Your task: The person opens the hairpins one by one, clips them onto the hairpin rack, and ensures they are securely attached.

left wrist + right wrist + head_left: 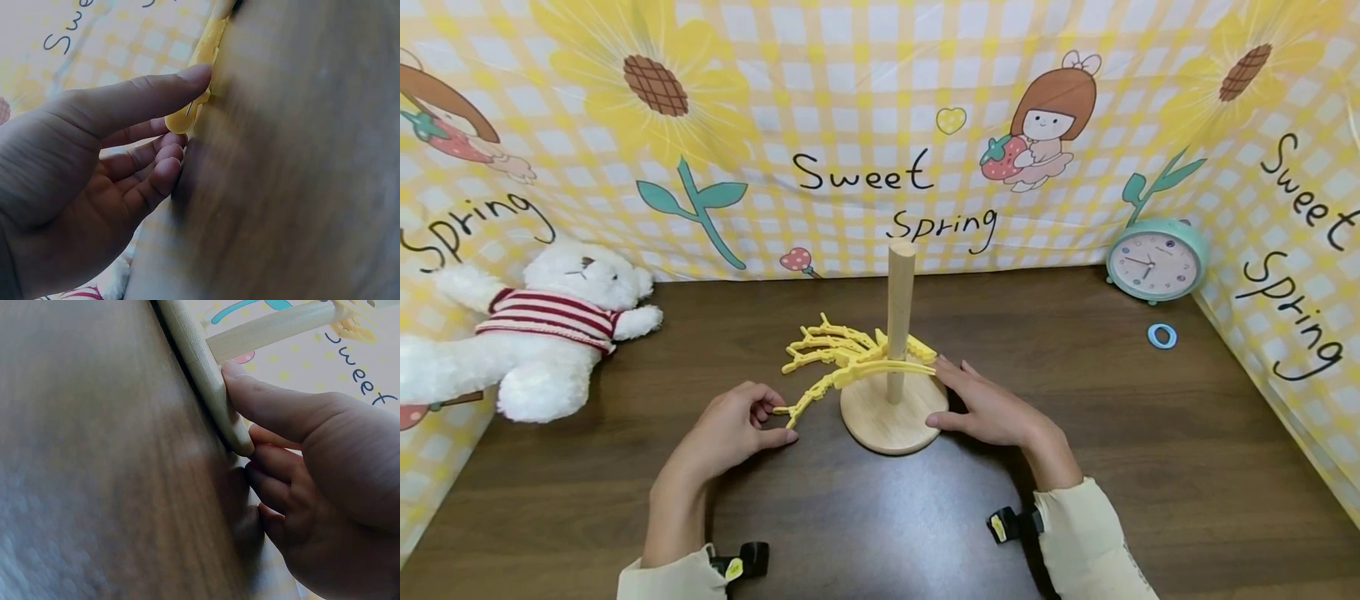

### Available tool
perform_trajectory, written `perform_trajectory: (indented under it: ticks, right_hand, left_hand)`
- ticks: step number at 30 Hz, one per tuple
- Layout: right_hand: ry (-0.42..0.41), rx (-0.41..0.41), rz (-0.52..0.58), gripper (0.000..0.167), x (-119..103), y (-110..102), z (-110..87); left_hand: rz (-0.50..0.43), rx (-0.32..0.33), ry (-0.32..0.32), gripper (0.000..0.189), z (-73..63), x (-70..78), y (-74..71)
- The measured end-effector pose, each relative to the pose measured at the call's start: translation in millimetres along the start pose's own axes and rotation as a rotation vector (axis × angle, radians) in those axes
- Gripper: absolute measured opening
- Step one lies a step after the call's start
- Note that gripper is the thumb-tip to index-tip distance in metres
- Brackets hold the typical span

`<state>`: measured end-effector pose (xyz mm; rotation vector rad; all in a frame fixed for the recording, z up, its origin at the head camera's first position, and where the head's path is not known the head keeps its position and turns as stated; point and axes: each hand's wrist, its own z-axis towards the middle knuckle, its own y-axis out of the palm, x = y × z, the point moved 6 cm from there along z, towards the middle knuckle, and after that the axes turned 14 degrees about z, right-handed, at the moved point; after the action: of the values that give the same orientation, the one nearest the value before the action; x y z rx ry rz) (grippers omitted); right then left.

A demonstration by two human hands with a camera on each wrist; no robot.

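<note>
OK so the left hand (730,429) has its thumb and fingers (160,178) pinched on one end of a yellow thing (865,372), all thin jointed strands, most of them splayed to the left. One long strand crosses on the near side of an upright post (901,292), with more yellow peeking out on the far side. Can't tell if it actually loops round. The post stands right in the way and hides a bit of it.

Right hand (992,408) has thumb and fingers clamped on the right rim of the post's round wooden base (880,425), just beside the yellow thing's right end.

Both wrists carry little black cameras (754,559) with yellow stickers (733,569), lettering way too small for me. All this sits on a dark wood worktop (1150,433).

Further out: white bear (550,321) in a red-striped shirt flopped at the far left, mint clock (1153,262) at the far right (numbers plus some tiny print, can't read the name), blue ring (1152,336) just on the near side of it.

Behind everything is a yellow check cloth (850,67) saying "Sweet Spring" in the middle, same again on the right, "Spring" on the left, plus sunflowers and strawberry girls.
</note>
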<state>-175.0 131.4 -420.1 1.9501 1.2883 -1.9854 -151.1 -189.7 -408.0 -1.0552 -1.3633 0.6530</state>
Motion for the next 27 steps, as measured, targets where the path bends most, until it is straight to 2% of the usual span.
perform_trajectory:
  ticks: [5,8,11,13,16,20,22,25,27]
  right_hand:
    - [0.008,0.002,0.0,0.081,2,1,0.4]
    - [0.016,0.003,0.002,0.081,1,1,0.4]
    - [0.026,0.005,0.004,0.081,1,0,0.0]
    - [0.029,0.006,0.003,0.081,1,0,-0.2]
    - [0.03,0.008,0.005,0.081,1,-1,-0.7]
    - [0.031,0.009,0.009,0.081,1,-1,-0.9]
    - [0.031,0.007,0.009,0.081,1,-1,-0.8]
    - [0.031,0.005,0.008,0.081,0,-1,-0.5]
    - [0.03,0.005,0.006,0.081,0,-1,-0.3]
  left_hand:
    - [-0.037,0.014,-0.021,0.035,-0.2,-0.4,-1.0]
    - [-0.047,0.063,-0.009,0.034,-0.4,0.9,-4.4]
    - [-0.061,0.142,-0.009,0.034,-1.3,3.1,-10.3]
    - [-0.078,0.211,-0.017,0.033,-1.9,4.7,-15.2]
    - [-0.11,0.354,-0.009,0.028,-4.3,8.6,-25.1]
    - [-0.188,0.577,0.046,0.024,-9.5,13.8,-38.7]
    - [-0.25,0.668,0.072,0.025,-12.1,15.4,-43.8]
    - [-0.366,0.762,0.106,0.028,-15.3,18.3,-49.8]
    - [-0.432,0.801,0.129,0.029,-16.9,20.7,-52.9]
